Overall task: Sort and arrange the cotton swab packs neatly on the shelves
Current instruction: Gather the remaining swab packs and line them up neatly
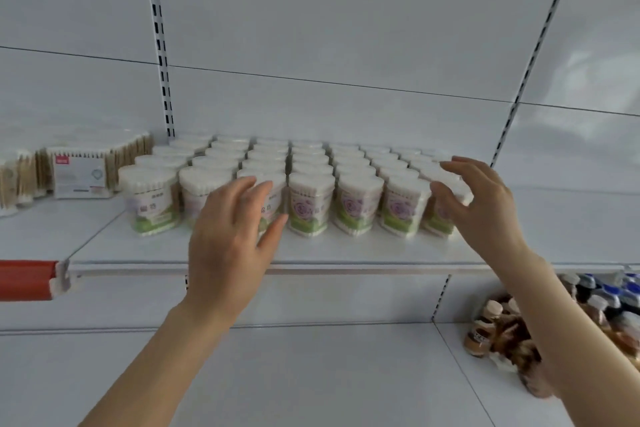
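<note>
Seemingly light, slick packs (311, 206) in rows; left hand (232, 229) at seven o'clock, right hand (485, 204) at three, both spread, empty; best pinched by their sides.

white shelf (346, 250), rows of swab packs (311, 204)

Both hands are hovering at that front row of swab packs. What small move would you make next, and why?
Probably settle the right hand onto the rightmost front pack and nudge it square with the front row. That hand is open, its fingers arched just over that pack, which looks slightly askew. The left hand is open too, holding nothing.
</note>
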Available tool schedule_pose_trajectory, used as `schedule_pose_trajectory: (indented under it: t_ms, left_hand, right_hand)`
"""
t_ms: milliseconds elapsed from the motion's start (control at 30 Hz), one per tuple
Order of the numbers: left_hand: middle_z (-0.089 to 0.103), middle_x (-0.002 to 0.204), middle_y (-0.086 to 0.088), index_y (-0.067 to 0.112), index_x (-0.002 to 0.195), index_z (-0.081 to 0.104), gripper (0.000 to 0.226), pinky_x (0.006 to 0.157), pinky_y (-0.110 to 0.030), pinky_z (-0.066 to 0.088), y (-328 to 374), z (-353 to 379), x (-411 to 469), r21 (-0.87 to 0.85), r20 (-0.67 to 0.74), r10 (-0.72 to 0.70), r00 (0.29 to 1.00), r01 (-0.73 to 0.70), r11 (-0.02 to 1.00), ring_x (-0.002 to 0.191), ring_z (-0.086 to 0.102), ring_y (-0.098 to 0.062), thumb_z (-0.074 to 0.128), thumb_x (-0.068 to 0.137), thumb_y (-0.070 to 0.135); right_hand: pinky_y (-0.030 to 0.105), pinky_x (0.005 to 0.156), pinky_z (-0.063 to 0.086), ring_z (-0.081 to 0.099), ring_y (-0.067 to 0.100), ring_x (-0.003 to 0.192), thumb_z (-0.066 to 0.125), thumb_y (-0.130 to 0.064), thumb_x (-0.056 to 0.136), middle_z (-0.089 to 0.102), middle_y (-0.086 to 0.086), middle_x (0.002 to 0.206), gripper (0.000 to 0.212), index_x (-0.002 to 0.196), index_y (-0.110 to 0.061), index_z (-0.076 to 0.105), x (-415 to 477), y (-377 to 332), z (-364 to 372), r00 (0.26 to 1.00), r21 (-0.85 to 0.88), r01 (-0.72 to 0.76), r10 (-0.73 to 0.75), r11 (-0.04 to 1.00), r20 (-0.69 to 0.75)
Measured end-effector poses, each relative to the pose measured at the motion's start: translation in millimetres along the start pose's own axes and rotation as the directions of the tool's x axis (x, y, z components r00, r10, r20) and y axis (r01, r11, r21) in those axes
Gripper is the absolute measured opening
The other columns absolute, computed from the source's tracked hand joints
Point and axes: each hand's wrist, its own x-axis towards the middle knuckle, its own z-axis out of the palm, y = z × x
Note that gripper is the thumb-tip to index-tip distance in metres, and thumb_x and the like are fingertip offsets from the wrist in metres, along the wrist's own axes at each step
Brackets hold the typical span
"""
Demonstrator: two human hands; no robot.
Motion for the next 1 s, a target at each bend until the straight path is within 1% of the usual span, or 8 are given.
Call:
schedule_pose_trajectory:
  t_ms: [133, 233, 300, 367, 500, 600, 833, 1000]
  left_hand:
    - [0.062, 0.106, -0.022, 0.003, 0.114, 0.051, 0.033, 0.086, -0.035, 0.044, 30.6, 29.5, 9.3, -0.086, 0.091, 0.087, 0.992, -0.079, 0.993, 0.100, 0.051, -0.028, 0.058, 0.086, 0.019]
    - [0.063, 0.110, -0.024, -0.003, 0.111, 0.059, 0.045, 0.085, -0.045, 0.051, 48.8, 49.4, 24.3, -0.053, 0.221, 0.137, 0.966, -0.129, 0.990, 0.101, 0.061, -0.035, 0.077, 0.072, 0.010]
    - [0.064, 0.110, -0.025, -0.006, 0.106, 0.065, 0.054, 0.084, -0.056, 0.047, 56.3, 59.8, 32.6, -0.002, 0.319, 0.140, 0.937, -0.147, 0.989, 0.099, 0.065, -0.037, 0.086, 0.058, 0.008]
    - [0.066, 0.108, -0.023, -0.004, 0.104, 0.066, 0.054, 0.086, -0.062, 0.043, 59.9, 67.9, 36.5, 0.034, 0.366, 0.136, 0.921, -0.160, 0.987, 0.098, 0.066, -0.036, 0.088, 0.055, 0.008]
    - [0.070, 0.093, -0.016, -0.002, 0.097, 0.069, 0.051, 0.087, -0.064, 0.040, 62.6, 76.5, 36.2, 0.046, 0.343, 0.139, 0.929, -0.164, 0.985, 0.082, 0.070, -0.028, 0.089, 0.052, 0.009]
    - [0.070, 0.090, -0.015, -0.002, 0.097, 0.069, 0.050, 0.088, -0.062, 0.041, 65.3, 79.2, 36.3, 0.040, 0.334, 0.146, 0.931, -0.168, 0.985, 0.077, 0.070, -0.028, 0.089, 0.052, 0.008]
    - [0.067, 0.101, -0.023, -0.007, 0.102, 0.066, 0.054, 0.086, -0.061, 0.043, 75.6, 79.9, 34.9, 0.031, 0.313, 0.126, 0.941, -0.143, 0.989, 0.091, 0.068, -0.036, 0.088, 0.054, 0.005]
    - [0.067, 0.100, -0.022, -0.007, 0.101, 0.066, 0.060, 0.079, -0.046, 0.053, 105.6, 96.9, 44.0, -0.042, 0.311, 0.224, 0.924, -0.222, 0.974, 0.090, 0.067, -0.036, 0.091, 0.050, 0.014]
  right_hand:
    - [0.023, 0.096, 0.027, 0.042, 0.023, 0.126, 0.065, -0.028, 0.085, 0.047, 0.007, 0.136, 0.044, 0.126, -0.015, 0.056, -0.5, 24.2, -11.7, 0.988, -0.025, -0.132, 0.134, 0.991, 0.073]
    - [0.022, 0.096, 0.026, 0.043, 0.021, 0.126, 0.065, -0.028, 0.085, 0.048, 0.004, 0.135, 0.045, 0.127, -0.018, 0.055, -1.4, 35.9, -14.7, 0.983, -0.010, -0.149, 0.149, 0.989, 0.110]
    - [0.021, 0.095, 0.030, 0.046, 0.020, 0.122, 0.066, -0.026, 0.084, 0.050, 0.003, 0.133, 0.046, 0.127, -0.017, 0.054, -1.9, 41.7, -14.0, 0.979, 0.013, -0.149, 0.146, 0.989, 0.140]
    - [0.023, 0.092, 0.035, 0.049, 0.019, 0.118, 0.068, -0.025, 0.083, 0.052, 0.003, 0.130, 0.046, 0.127, -0.016, 0.054, -2.4, 46.8, -12.0, 0.977, 0.039, -0.150, 0.142, 0.988, 0.159]
    - [0.023, 0.091, 0.038, 0.050, 0.019, 0.116, 0.069, -0.023, 0.082, 0.052, 0.005, 0.129, 0.045, 0.124, -0.011, 0.057, -2.9, 53.1, -7.5, 0.979, 0.079, -0.143, 0.129, 0.987, 0.158]
    - [0.024, 0.093, 0.039, 0.051, 0.020, 0.115, 0.069, -0.019, 0.082, 0.052, 0.007, 0.128, 0.042, 0.121, -0.010, 0.059, -1.4, 56.7, -6.8, 0.982, 0.093, -0.132, 0.117, 0.987, 0.149]
    - [0.025, 0.093, 0.041, 0.052, 0.017, 0.113, 0.071, -0.025, 0.080, 0.051, 0.003, 0.129, 0.046, 0.123, -0.013, 0.058, 0.4, 62.3, -8.7, 0.978, 0.121, -0.141, 0.119, 0.983, 0.174]
    - [0.031, 0.094, 0.043, 0.051, 0.015, 0.111, 0.075, -0.031, 0.076, 0.048, 0.002, 0.129, 0.063, 0.131, -0.017, 0.048, -1.0, 65.5, -10.4, 0.950, 0.185, -0.242, 0.194, 0.952, 0.246]
